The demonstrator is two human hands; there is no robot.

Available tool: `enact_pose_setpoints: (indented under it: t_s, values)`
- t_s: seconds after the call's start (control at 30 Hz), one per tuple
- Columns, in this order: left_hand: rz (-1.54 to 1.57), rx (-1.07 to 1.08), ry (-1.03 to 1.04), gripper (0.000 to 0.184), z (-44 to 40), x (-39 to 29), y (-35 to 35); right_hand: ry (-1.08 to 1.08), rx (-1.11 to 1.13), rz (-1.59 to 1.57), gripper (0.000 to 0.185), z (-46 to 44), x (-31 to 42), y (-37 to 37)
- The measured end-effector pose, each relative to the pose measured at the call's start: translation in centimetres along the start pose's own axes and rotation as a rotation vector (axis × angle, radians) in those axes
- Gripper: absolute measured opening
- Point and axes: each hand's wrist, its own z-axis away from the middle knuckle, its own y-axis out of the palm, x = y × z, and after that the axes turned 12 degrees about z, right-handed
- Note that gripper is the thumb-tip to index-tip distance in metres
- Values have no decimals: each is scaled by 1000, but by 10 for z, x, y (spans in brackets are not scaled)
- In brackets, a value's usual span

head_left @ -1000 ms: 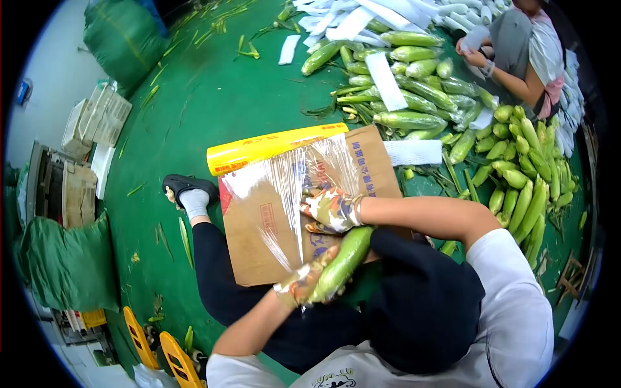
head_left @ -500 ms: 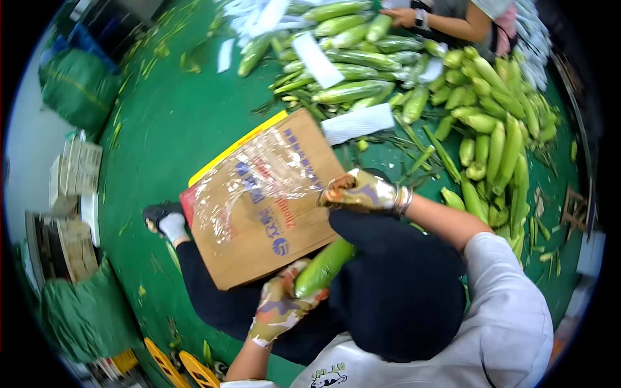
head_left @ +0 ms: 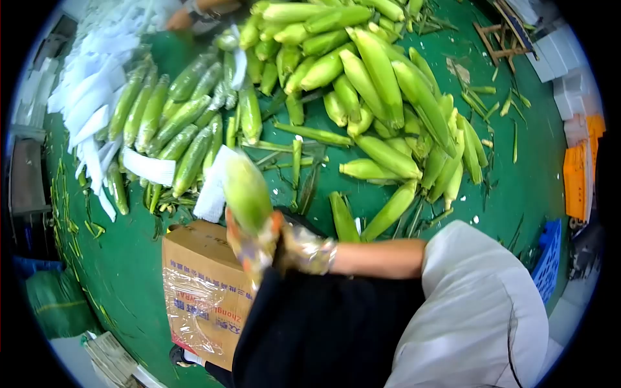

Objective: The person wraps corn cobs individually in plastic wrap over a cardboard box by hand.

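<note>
An ear of green corn [head_left: 248,194], smeared by motion, stands up from my left hand [head_left: 251,246], whose gloved fingers are wrapped round its lower end. Just to the right is my right hand [head_left: 307,249], in a camouflage glove; its fingers are hidden or blurred, so what they hold cannot be seen. Below and left of both hands is a cardboard box [head_left: 207,291] with clear film across its top. White foam sleeves [head_left: 217,184] lie just beyond the corn in my left hand. A dark cap brim covers the area under my wrists.
Film-wrapped corn [head_left: 152,113] lies at the upper left beside a heap of white foam sleeves [head_left: 90,84]. Unwrapped corn [head_left: 378,84] is piled at upper centre. Another person's arm [head_left: 217,5] reaches in at the top. A wooden stool [head_left: 501,39] and blue crate [head_left: 548,258] are on the right.
The view has swung towards the corn piles, and the box now shows lower left. My left hand has raised the corn upright. My right hand has come in close beside it.
</note>
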Motion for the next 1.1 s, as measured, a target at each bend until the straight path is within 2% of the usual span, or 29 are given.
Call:
enact_pose_setpoints:
  t_s: [0.03,0.07,0.1,0.13,0.17,0.2,0.23,0.27,0.33,0.37,0.4,0.43,0.47,0.5,0.53,0.57,0.6,0.63,0.7,0.73,0.77,0.8,0.83,0.87,0.9,0.93,1.0,1.03,1.1]
  values:
    - [86,-29,-150,47,-14,23,3,3,-75,199,48,33,22,-9]
    - [200,-76,-288,47,-28,46,5,-346,-50,522,46,29,8,-55]
    - [379,-182,-394,44,-42,57,9,-706,-137,819,43,25,-6,-101]
    - [456,-216,-437,48,-58,50,20,-445,-456,1261,40,61,11,-118]
    - [527,-246,-481,52,-76,34,30,-527,-602,1634,45,77,-2,-165]
    - [544,-248,-453,54,-95,22,34,-307,-592,1801,49,101,-8,-192]
    - [564,-250,-424,57,-119,16,33,-205,-675,1987,47,121,-20,-196]
    - [390,-109,-186,57,-166,53,10,-174,-669,2137,45,129,-34,-207]
    - [481,-33,-71,57,-211,43,8,-434,-756,2418,36,123,-52,-223]
    - [755,-90,-194,57,-214,4,21,-582,-819,2482,31,117,-46,-226]
    - [652,-35,-65,60,-226,10,6,-492,-805,2499,26,109,-38,-230]
    - [620,10,-81,60,-218,-4,-1,-400,-790,2514,22,101,-31,-235]
    - [504,9,-119,56,-202,-16,-16,-459,-837,2540,16,96,-30,-246]
    - [384,4,-169,52,-176,-25,-35,-341,-727,2560,17,101,-26,-244]
    - [118,-37,-126,47,-137,-50,-53,-369,-693,2581,28,110,-21,-245]
    - [-144,-84,-88,42,-92,-75,-69,-290,-662,2384,51,127,-8,-225]
    - [-6,-140,27,37,-55,-74,-104,-333,-708,2248,60,134,-2,-219]
    - [-31,-281,56,37,-11,-70,-147,-361,-736,2114,69,138,2,-221]
    - [-41,-484,106,33,91,-46,-257,-465,-587,1743,62,129,20,-226]
    - [-431,-703,39,33,134,-78,-248,-412,-443,1219,54,125,35,-196]
    - [-467,-817,23,33,181,-72,-268,-362,-218,993,49,119,57,-150]
    - [-495,-930,4,34,229,-66,-287,-475,-116,979,48,104,69,-103]
    - [-754,-1008,-166,34,254,-81,-276,-578,-17,947,46,91,72,-55]
    - [-815,-1016,-38,31,290,-54,-292,-640,-10,1038,44,81,72,-3]
    - [-731,-970,-92,35,292,-76,-270,-712,-8,1117,42,66,68,50]
    - [-395,-1046,-248,40,292,-89,-251,-801,157,1092,46,43,53,96]
    - [-926,-973,-167,50,301,-73,-256,-718,496,891,50,-4,10,169]
    - [-1071,-986,-171,61,298,-77,-255,-542,656,721,49,-27,-18,196]
    - [-1400,-931,-361,69,299,-61,-271,-361,674,785,44,-73,-80,242]
